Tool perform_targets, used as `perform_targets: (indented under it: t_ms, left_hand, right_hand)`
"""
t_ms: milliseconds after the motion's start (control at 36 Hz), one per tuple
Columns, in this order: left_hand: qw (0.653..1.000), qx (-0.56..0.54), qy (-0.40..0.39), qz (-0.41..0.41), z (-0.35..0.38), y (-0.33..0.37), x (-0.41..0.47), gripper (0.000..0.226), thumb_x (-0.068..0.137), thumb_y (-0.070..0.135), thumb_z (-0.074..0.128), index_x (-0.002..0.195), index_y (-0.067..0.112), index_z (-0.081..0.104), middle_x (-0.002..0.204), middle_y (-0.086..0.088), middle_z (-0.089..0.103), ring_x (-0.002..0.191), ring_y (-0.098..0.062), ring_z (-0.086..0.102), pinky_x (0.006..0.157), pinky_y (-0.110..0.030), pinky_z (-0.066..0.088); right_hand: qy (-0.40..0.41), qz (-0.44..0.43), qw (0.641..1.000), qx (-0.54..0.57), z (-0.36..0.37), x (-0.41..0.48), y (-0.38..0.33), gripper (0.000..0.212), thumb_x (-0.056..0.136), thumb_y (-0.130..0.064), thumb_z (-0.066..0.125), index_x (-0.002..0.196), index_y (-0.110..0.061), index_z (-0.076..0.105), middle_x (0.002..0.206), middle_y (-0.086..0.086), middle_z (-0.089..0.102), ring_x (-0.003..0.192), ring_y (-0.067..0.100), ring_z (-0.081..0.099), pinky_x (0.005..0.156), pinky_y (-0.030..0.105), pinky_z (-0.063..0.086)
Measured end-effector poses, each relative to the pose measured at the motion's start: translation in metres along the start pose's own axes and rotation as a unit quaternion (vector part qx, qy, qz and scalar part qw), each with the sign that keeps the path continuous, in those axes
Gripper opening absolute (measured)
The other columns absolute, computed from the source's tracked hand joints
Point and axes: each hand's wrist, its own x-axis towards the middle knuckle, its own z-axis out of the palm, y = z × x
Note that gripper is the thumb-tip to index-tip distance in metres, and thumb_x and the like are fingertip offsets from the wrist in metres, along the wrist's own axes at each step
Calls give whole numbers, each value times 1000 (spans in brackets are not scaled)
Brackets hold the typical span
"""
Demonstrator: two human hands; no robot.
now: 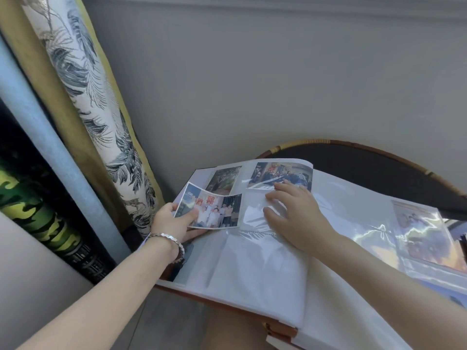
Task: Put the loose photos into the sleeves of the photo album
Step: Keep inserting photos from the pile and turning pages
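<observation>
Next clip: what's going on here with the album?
A person is filling an open photo album. The left hand pinches a loose photo, curved, at the edge of an empty sleeve on the left page. The right hand rests flat, fingers spread, on that sleeve. Sleeved photos already sit just above; the loose one is not visibly inside yet.

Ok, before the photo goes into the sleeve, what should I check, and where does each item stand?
1. Loose group photo with red lettering held by the left hand: ok, pinched at its left end.
2. Right hand on the empty clear plastic sleeve: ok, fingers spread on it.
3. Sleeve mouth lifted open: cannot tell.
4. Photo flat: not ok, it bows.
5. Photo edge next to the sleeve: ok.
6. Open white-paged album lying steady: cannot tell.
</observation>
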Motion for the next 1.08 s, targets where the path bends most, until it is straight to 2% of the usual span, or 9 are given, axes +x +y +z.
perform_targets:
  t_ms: [139,306,361,472,611,750,861,1000,1083]
  left_hand:
    - [996,-37,-61,-56,5,12,-2,13,88,-11,52,88,2,50,103,-23,58,72,-28,61,42,-29,54]
    - [991,56,-117,-39,27,20,-5,14,90,-5,53,101,4,52,100,-17,60,75,-26,61,51,-31,57]
    - [984,108,-138,-43,32,23,-6,6,94,2,50,94,7,53,87,-13,59,68,-22,58,44,-25,54]
    - [969,207,-128,-45,40,29,-8,24,98,14,42,75,11,50,70,-8,46,55,-18,43,34,-15,38]
    - [961,230,-152,6,44,35,-10,23,97,6,45,75,10,52,75,-9,51,60,-20,51,49,-28,53]
    - [979,165,-115,17,44,36,-16,15,90,4,58,104,9,56,102,-12,57,63,-21,58,41,-24,53]
    - [979,175,-101,14,49,37,-21,4,91,7,57,91,10,59,93,-6,56,73,-22,57,44,-28,56]
    - [967,229,-98,51,49,40,-20,11,86,5,64,77,10,63,78,-4,58,72,-20,57,76,-41,57]
    - [971,222,-89,34,50,41,-17,16,85,2,64,72,11,61,77,-5,59,68,-21,60,65,-38,59]
  right_hand:
    - [9,23,999,47,2,-1,1,28,92,-24,53,116,-14,63,139,0,47,135,15,30,111,25,11]
    - [19,36,994,105,2,-3,3,24,92,-20,54,112,-13,65,135,1,51,132,14,34,110,26,17]
    - [25,44,990,134,0,-4,4,23,93,-18,54,111,-12,66,134,0,51,132,12,34,108,23,19]
    - [57,74,981,169,0,-7,7,21,92,-17,55,110,-12,66,134,-1,48,131,10,32,103,12,15]
    - [76,149,966,195,-3,-16,14,30,95,-20,49,123,-14,58,142,1,41,134,13,30,108,21,18]
    - [25,148,965,216,-12,-25,18,37,97,-22,46,132,-12,52,147,-4,36,136,7,28,108,17,18]
    - [0,138,970,201,-14,-31,19,41,97,-23,45,138,-15,45,151,-5,29,139,7,23,108,16,14]
    - [-4,137,972,190,-12,-31,18,43,97,-23,46,139,-14,43,152,-2,27,140,9,22,107,15,12]
    - [-2,144,969,202,-12,-30,18,43,96,-25,47,139,-15,43,152,-3,29,140,8,22,109,18,14]
